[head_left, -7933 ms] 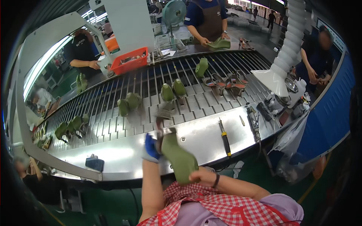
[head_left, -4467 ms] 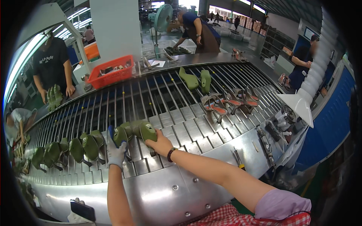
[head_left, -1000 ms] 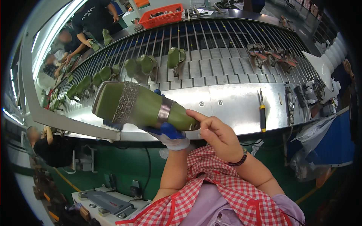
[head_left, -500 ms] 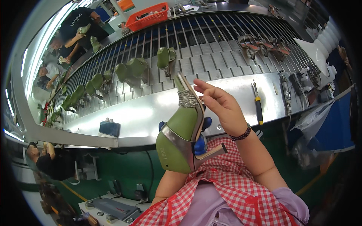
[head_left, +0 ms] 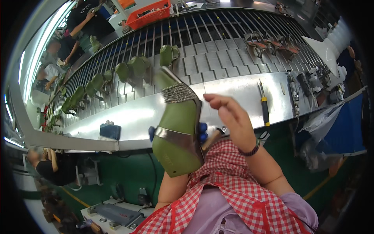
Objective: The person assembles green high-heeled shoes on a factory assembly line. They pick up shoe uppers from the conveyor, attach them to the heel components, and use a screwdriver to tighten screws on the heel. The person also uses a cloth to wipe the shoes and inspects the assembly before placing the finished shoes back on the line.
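Note:
In front of my apron, my left hand (head_left: 203, 132), in a blue glove, is wrapped round a high-heeled sandal (head_left: 167, 134) fitted on a green shoe last (head_left: 179, 117). Silvery braided straps cross the toe end and a metallic grey strap goes round the ankle end. The toe points away from me; the heel sticks out to the right, partly hidden. Most of the left hand is behind the last, only blue fingertips showing on both sides. My bare right hand (head_left: 237, 123) is just right of the sandal, empty, its slightly blurred fingers apart and loosely bent.
A metal bench edge (head_left: 233, 99) borders a slatted conveyor (head_left: 202, 62) carrying several green lasts (head_left: 139, 67) and several strappy sandals (head_left: 257, 45). A yellow-and-black-handled tool (head_left: 265, 109) and a phone (head_left: 110, 132) lie on the bench. A red basket (head_left: 150, 17) stands beyond; people work at left.
The sandal has rolled in my left hand, showing more of its upper and less of its heel. My right hand has drawn back from its edge, toward the lower right.

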Motion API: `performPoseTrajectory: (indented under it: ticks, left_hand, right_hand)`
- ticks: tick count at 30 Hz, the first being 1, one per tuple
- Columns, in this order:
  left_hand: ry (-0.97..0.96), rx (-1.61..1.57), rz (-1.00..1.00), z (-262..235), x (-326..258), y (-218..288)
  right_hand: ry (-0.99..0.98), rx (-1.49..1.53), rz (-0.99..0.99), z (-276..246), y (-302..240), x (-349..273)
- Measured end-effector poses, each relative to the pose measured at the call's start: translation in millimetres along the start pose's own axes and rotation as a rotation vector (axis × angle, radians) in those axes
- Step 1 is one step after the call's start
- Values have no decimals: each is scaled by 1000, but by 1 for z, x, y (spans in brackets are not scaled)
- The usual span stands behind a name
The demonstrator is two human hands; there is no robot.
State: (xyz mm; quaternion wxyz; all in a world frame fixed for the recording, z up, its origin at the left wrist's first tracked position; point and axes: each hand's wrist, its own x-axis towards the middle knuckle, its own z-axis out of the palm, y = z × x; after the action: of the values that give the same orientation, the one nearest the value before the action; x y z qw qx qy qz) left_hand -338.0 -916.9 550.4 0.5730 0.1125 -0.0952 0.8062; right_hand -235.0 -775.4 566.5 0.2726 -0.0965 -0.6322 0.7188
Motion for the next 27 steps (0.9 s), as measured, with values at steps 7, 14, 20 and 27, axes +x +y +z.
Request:
performPoseTrajectory:
  ticks: [7, 14, 20, 27]
  left_hand:
    - [246, 1283, 631, 12, 31, -4]
    - [596, 1521, 909, -11, 29, 18]
    - [633, 567, 495, -9, 42, 11]
    - [789, 620, 617, -7, 54, 15]
  right_hand:
    - [11, -193, 12, 27, 9, -22]
    - [196, 438, 92, 17, 30, -20]
    - [130, -45, 54, 12, 20, -19]
    - [114, 95, 89, 18, 25, -24]
